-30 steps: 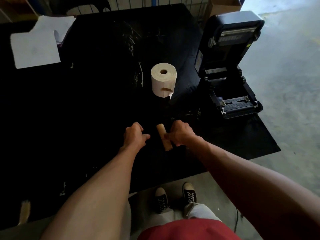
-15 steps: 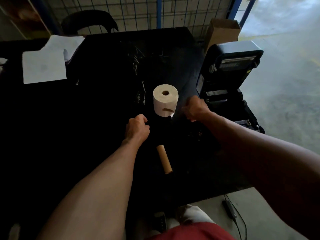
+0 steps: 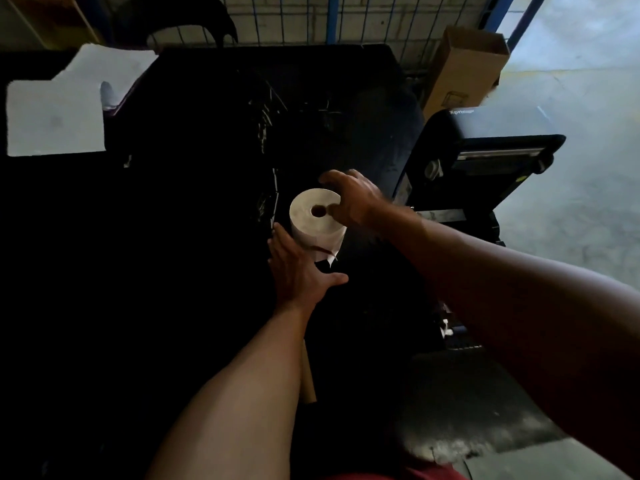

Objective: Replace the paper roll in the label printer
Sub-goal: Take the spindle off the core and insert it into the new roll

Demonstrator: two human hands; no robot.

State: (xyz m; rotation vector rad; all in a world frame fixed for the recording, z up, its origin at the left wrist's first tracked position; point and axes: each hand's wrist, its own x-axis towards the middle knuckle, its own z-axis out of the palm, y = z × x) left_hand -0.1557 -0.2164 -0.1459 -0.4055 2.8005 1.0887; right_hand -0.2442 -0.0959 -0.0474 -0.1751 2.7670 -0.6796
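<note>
A white paper roll [image 3: 308, 221] stands on end on the black table [image 3: 207, 237], a loose paper tab hanging at its near side. My right hand [image 3: 351, 199] curls over the roll's top right edge, fingers around its far side. My left hand [image 3: 298, 268] is spread open against the roll's near left side, thumb out to the right. The empty brown cardboard core [image 3: 309, 379] lies on the table, mostly hidden under my left forearm. The black label printer [image 3: 485, 157] stands to the right with its lid raised; my right arm covers its bay.
White paper sheets [image 3: 55, 116] lie at the table's far left. A cardboard box [image 3: 464, 67] stands behind the printer by a wire fence. Bare concrete floor [image 3: 588, 81] runs along the right. The table's right edge is close to the printer.
My right hand let go of the cardboard core, which stays on the table, and moved up onto the paper roll. My left hand opened and reached forward to the roll's side.
</note>
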